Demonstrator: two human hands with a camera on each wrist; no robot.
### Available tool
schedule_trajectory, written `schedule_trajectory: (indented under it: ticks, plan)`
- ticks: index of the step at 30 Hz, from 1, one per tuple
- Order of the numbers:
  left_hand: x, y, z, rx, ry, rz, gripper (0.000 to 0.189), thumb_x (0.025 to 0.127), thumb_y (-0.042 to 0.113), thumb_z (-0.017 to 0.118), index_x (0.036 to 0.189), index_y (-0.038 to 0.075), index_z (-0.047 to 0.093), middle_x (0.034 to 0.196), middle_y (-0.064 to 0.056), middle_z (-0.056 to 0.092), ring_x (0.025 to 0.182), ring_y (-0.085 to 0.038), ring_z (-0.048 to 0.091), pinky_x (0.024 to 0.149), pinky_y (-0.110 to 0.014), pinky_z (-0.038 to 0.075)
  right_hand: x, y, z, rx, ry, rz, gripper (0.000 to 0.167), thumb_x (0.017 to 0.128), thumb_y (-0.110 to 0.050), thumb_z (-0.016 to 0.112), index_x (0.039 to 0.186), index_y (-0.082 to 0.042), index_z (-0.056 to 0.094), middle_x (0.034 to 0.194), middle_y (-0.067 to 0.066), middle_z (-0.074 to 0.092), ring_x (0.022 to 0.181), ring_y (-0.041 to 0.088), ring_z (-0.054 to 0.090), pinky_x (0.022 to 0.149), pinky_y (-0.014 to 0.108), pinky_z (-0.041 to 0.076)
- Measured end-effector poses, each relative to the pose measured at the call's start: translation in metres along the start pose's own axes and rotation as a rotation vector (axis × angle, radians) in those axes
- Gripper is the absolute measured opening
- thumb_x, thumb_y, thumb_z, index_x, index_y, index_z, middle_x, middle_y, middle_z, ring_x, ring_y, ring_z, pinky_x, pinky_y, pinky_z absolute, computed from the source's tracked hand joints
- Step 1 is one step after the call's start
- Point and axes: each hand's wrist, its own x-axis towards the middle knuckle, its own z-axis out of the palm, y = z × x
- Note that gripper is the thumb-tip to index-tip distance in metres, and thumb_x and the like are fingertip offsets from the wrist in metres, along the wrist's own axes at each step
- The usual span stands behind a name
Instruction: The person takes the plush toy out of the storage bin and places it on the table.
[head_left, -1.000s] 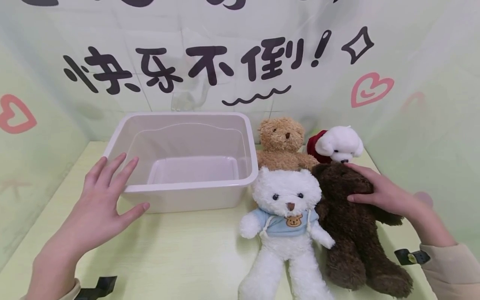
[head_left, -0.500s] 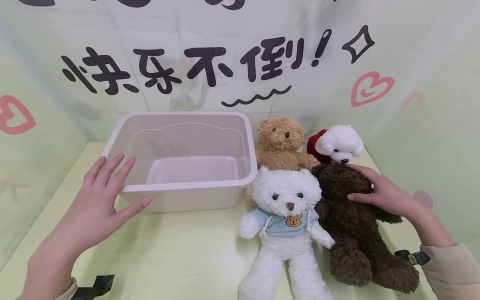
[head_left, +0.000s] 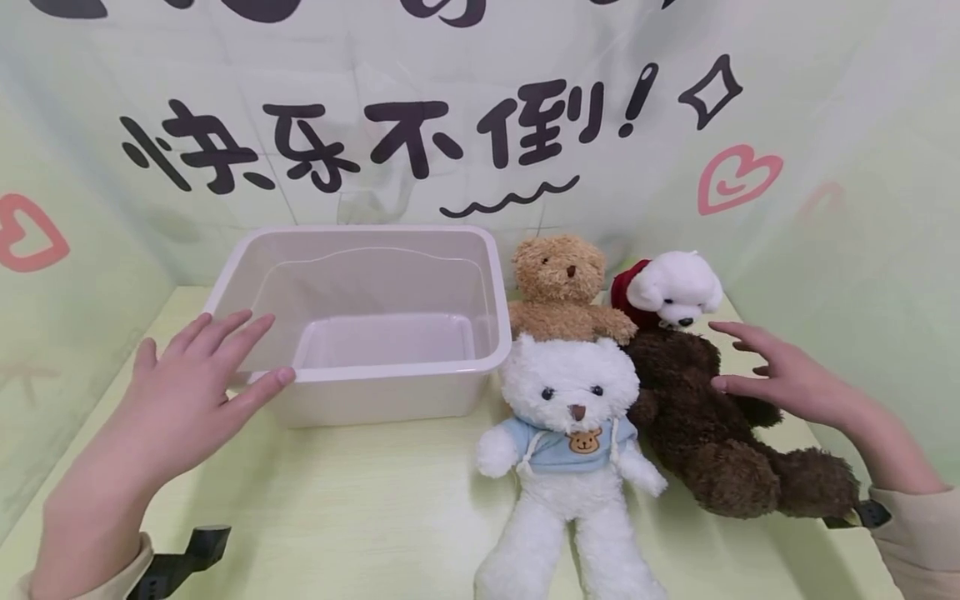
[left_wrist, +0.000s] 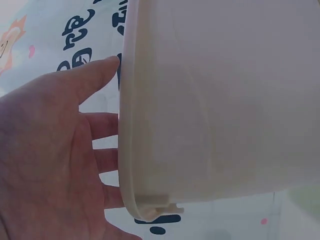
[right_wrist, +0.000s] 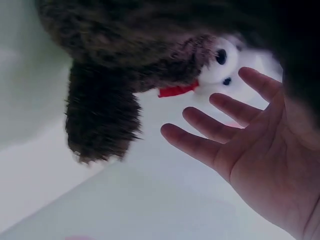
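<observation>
My left hand (head_left: 180,400), fingers spread, is at the left front corner of a white plastic bin (head_left: 390,402). In the left wrist view the fingertips pass behind the rim (left_wrist: 127,115) and are hidden there. My right hand (head_left: 798,379) is held with fingers extended at the right side of a dark brown teddy bear (head_left: 678,400). That bear lies tilted, its legs pointing to the lower right. The right wrist view shows the palm and spread fingers with nothing gripped, below the dark fur (right_wrist: 102,110).
Left of the brown bear lies a white teddy bear (head_left: 577,492) in a blue top. Behind them sit a tan teddy bear (head_left: 561,271) and a white plush dog (head_left: 678,287) wearing red. A printed backdrop (head_left: 412,50) rises behind the light table (head_left: 360,517).
The brown bear's legs have swung right and upward in the view, tilting its body. My right hand has moved right, away from its head. My left hand has barely shifted.
</observation>
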Motion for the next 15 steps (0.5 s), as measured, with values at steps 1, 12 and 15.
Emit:
schedule_trajectory:
  ticks: [1,12,15]
  plan:
    - [0.002,0.002,-0.002,0.001,-0.009,-0.007,0.074,0.102,0.051,0.057,0.157,0.006,0.039,0.155,-0.027,0.037,0.141,-0.057,0.025,0.102,-0.086,0.004,0.000,-0.001,-0.002,-0.009,0.005,0.000,0.077,0.096,-0.023,0.075,0.159,-0.009,0.034,0.158,0.022,0.035,0.134,0.052,0.042,0.095,0.063,0.045]
    - [0.028,0.026,-0.015,0.010,-0.014,0.051,0.075,0.103,0.050,0.057,0.157,0.002,0.037,0.156,-0.030,0.034,0.141,-0.055,0.029,0.107,-0.072,0.024,0.016,-0.027,-0.036,-0.114,0.047,-0.024,0.076,0.097,-0.021,0.073,0.159,-0.005,0.031,0.157,0.026,0.034,0.131,0.054,0.042,0.095,0.069,0.041]
    - [0.038,0.033,-0.017,0.017,-0.044,0.046,0.076,0.104,0.052,0.053,0.159,0.003,0.033,0.158,-0.031,0.031,0.143,-0.055,0.026,0.109,-0.072,0.023,0.028,-0.040,-0.044,-0.156,0.073,-0.009,0.083,0.098,-0.027,0.071,0.162,-0.003,0.024,0.160,0.030,0.026,0.139,0.056,0.031,0.103,0.072,0.032]
